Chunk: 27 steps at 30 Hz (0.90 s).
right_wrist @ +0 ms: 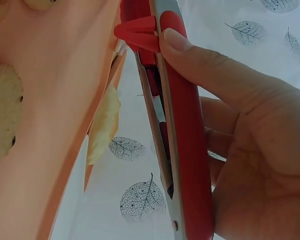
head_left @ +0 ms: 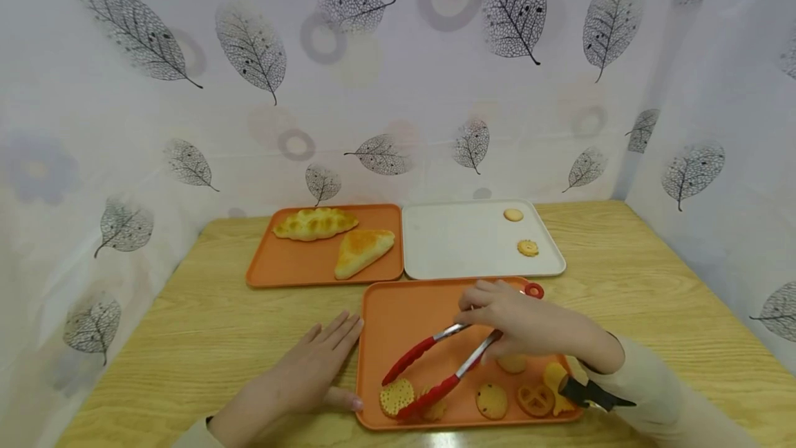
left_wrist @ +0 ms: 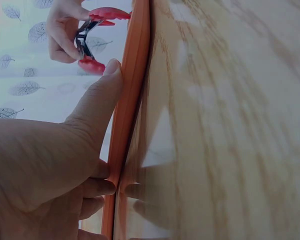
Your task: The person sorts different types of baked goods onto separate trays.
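In the head view my right hand (head_left: 510,313) grips a pair of red-tipped metal tongs (head_left: 463,368) above the near orange tray (head_left: 404,303). The spread tong tips stand around a round, hole-dotted cracker (head_left: 396,397) at the tray's front left; whether they touch it I cannot tell. Another cookie (head_left: 435,408) lies partly hidden behind the lower tip. The right wrist view shows the thumb pressed along the red tong handle (right_wrist: 187,135). My left hand (head_left: 311,372) lies with straight fingers against the tray's left edge, and its thumb touches the rim in the left wrist view.
Along the near tray's front lie a seeded cookie (head_left: 492,401), a pretzel-shaped cookie (head_left: 535,400) and a yellow piece (head_left: 560,386). Behind it, another orange tray (head_left: 280,272) holds two breads, and a white tray (head_left: 460,240) holds two small cookies. A leaf-patterned curtain (head_left: 398,88) closes the back.
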Motion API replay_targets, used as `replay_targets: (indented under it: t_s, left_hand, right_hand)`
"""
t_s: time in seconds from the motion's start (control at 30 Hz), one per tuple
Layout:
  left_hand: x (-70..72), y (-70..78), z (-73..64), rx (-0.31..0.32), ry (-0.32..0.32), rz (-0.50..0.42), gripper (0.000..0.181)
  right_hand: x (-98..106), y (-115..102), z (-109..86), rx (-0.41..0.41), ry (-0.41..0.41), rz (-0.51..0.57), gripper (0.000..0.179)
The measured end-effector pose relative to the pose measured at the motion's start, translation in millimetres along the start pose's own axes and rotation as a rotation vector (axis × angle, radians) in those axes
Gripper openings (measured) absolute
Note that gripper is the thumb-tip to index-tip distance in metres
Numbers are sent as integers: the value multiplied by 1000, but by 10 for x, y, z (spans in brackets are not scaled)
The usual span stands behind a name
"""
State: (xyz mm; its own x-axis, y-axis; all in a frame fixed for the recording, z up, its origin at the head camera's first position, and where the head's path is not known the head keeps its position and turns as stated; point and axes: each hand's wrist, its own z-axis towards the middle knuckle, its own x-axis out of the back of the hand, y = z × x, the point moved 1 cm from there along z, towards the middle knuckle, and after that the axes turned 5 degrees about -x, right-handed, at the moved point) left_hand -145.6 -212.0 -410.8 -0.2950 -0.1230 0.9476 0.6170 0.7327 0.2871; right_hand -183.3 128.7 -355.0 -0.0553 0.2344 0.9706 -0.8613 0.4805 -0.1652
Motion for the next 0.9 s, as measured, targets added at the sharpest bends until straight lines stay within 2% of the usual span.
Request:
replay_targets:
  t_s: [0.1,0.23,0.33,0.53,0.73,0.9]
  left_hand:
    - [14,4,-2,-2,-3,-8,115]
    - [21,4,2,2,-6,-8,115]
    - [22,1,6,5,-7,-8,114]
    - [20,-3,7,1,-6,-1,114]
    - [21,-3,5,2,-9,-6,114]
    - [19,-5,-3,-1,-10,-2,115]
  right_hand:
    - [9,-2,-2,2,-1,-4,43]
    - [16,-2,2,-20,-9,12,45]
    - [12,-19,9,-44,-33,26,49]
    - [15,-74,14,-59,-87,7,44]
    - [51,-91,-9,-32,-61,-41,42]
    - [109,-40,-42,-73,-13,-64,44]
